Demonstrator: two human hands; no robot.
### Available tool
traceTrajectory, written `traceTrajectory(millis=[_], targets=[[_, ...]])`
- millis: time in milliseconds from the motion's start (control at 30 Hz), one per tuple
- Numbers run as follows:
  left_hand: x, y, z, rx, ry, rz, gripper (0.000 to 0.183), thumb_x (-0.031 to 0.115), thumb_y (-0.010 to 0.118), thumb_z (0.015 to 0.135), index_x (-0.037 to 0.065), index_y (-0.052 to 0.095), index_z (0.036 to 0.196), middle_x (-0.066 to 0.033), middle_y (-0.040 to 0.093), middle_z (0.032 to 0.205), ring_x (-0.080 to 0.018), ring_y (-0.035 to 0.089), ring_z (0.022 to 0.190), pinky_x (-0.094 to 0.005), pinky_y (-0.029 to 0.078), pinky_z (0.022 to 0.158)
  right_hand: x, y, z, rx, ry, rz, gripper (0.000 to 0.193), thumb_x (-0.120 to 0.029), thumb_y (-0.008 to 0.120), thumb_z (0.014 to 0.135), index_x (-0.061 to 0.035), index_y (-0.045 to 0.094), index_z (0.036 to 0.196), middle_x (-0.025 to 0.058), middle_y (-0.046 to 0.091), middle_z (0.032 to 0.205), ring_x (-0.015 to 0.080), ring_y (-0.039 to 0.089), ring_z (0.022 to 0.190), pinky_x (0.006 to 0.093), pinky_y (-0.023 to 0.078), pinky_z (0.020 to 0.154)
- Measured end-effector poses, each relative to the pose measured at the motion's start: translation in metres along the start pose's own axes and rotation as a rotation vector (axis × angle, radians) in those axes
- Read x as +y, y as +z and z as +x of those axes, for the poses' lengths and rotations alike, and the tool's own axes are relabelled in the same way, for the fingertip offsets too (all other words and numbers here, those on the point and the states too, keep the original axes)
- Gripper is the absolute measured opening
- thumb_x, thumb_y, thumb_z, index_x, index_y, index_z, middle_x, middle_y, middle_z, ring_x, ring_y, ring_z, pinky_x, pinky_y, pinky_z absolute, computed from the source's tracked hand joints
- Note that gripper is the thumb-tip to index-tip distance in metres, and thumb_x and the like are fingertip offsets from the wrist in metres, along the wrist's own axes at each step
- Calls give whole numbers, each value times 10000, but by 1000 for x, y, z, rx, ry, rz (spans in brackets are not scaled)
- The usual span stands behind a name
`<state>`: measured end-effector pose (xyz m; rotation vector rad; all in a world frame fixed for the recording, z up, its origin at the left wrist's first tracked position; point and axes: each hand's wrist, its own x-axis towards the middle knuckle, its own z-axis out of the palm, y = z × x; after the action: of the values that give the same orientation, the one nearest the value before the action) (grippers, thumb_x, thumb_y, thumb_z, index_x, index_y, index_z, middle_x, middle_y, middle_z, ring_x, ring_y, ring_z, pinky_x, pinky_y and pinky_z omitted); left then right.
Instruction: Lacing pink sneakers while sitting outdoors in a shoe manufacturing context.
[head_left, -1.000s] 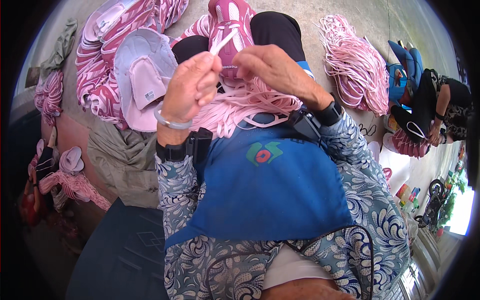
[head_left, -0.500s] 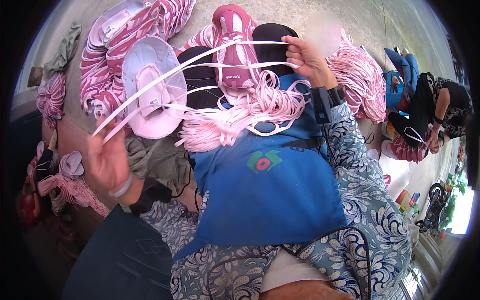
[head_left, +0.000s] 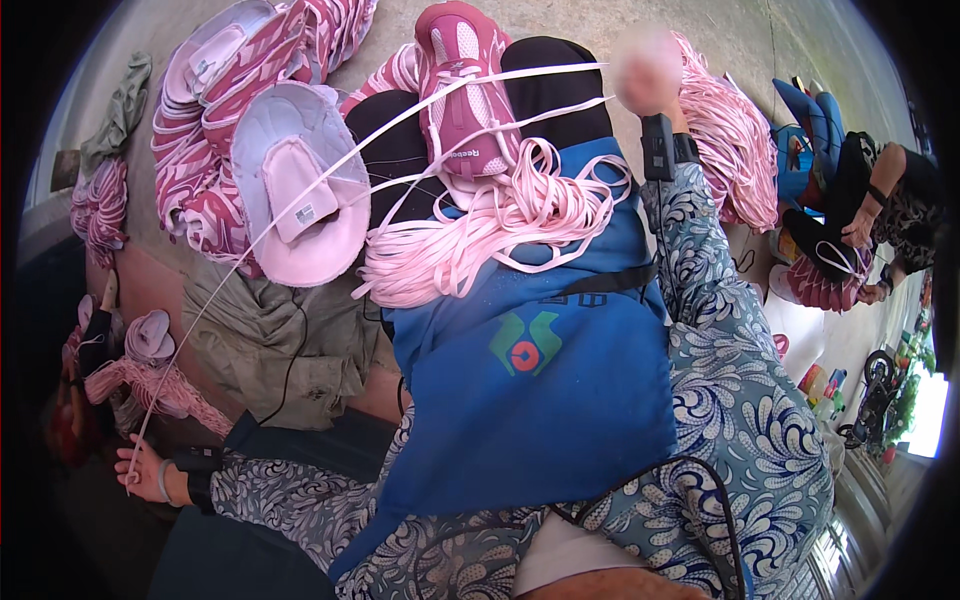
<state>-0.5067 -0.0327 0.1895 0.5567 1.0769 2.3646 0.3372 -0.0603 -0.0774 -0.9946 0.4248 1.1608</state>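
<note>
A pink shoe upper (head_left: 465, 100) with white mesh is wedged between my knees, sole side away from view. Pale pink shoelace (head_left: 390, 140) runs through its eyelets. At the far lower left, my left hand (head_left: 147, 472) is closed on one end of this lace, drawn out long and straight. My right hand (head_left: 650, 75), at the upper right, is largely covered by a blurred patch. Two taut lengths of lace lead from the shoe to it, so it appears closed on them. A loose heap of pink laces (head_left: 490, 240) lies on my blue apron (head_left: 540, 430).
Left of my knee lies an upturned pale shoe upper (head_left: 300, 190), beside rows of stacked pink uppers (head_left: 210, 160). A bundle of laces (head_left: 735, 150) sits on the right. Grey-green cloth (head_left: 290, 340) lies near my left arm. Another person (head_left: 880, 210) works with uppers at the right.
My left hand has swung down and outward to the left, stretching the lace into a long line. My right hand has moved up and to the right.
</note>
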Motion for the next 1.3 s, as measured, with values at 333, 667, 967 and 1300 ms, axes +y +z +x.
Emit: traceTrajectory(millis=[333, 667, 967, 1300], targets=[[-73, 115, -171, -930, -243, 267, 453, 20, 383, 924, -39, 270, 1359, -13, 407, 723, -17, 265, 435, -156, 226, 365, -3, 15, -35, 35, -1231, -1542, 170, -154, 558, 894, -65, 681, 971, 50, 636, 718, 115, 602, 681, 203, 469, 610], [-289, 161, -399, -1292, 57, 853, 162, 165, 499, 910, 65, 602, 985, -155, 660, 854, -312, 645, 796, -386, 488, 687, 112, 69, -153, -1178, -1199, -1755, 136, -89, 618, 809, -40, 605, 935, 90, 580, 901, 276, 615, 758, 350, 506, 634], [-310, 153, -399, -1510, -51, 850, 166, 209, 420, 945, 51, 471, 947, -167, 621, 735, -356, 625, 742, -436, 481, 633, 164, 66, -142, -1335, -1320, -2120, 110, -117, 586, 740, -33, 611, 806, 84, 532, 869, 248, 627, 610, 365, 500, 523], [-304, 166, -379, -1569, -461, 958, 323, 327, 528, 879, 7, 564, 847, -192, 600, 742, -355, 596, 717, -408, 452, 647, 107, 66, -146, -1167, -1105, -1785, 106, -96, 584, 816, -17, 551, 879, 141, 562, 747, 312, 600, 675, 394, 485, 595]])
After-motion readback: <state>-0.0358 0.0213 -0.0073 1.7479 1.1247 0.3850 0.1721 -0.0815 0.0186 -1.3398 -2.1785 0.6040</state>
